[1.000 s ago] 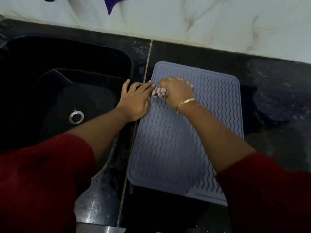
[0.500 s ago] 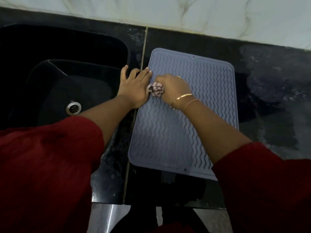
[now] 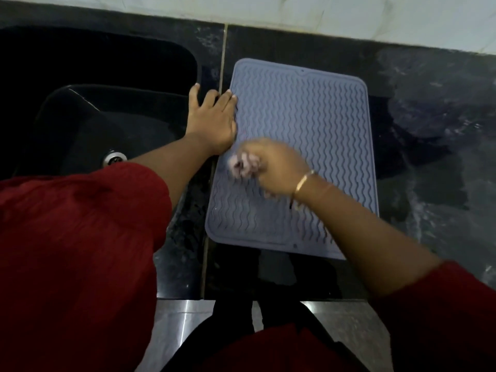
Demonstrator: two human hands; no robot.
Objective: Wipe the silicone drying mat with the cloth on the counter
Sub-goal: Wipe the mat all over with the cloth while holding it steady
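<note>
While the grey silicone drying mat [image 3: 308, 124], a rounded rectangle ribbed with wavy ridges, lies flat on the glossy black stone table [image 3: 434, 124], the right hand [image 3: 279, 167], blurred, has its grip curled round a bunched pinkish cloth [image 3: 243, 163] on the mat's near-left part. The left hand [image 3: 212, 116] lies flat, fingers straight, on the mat's left edge. A black sink [image 3: 88, 114] sits left of the mat.

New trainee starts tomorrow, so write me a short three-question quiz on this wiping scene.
1. Which hand grips the cloth?
2. True or false: the left hand lies flat at the drying mat's left edge.
3. The sink sits on which side of the drying mat? A left, B right, C near edge.
Key: 1 the right hand; 2 true; 3 A.
</note>
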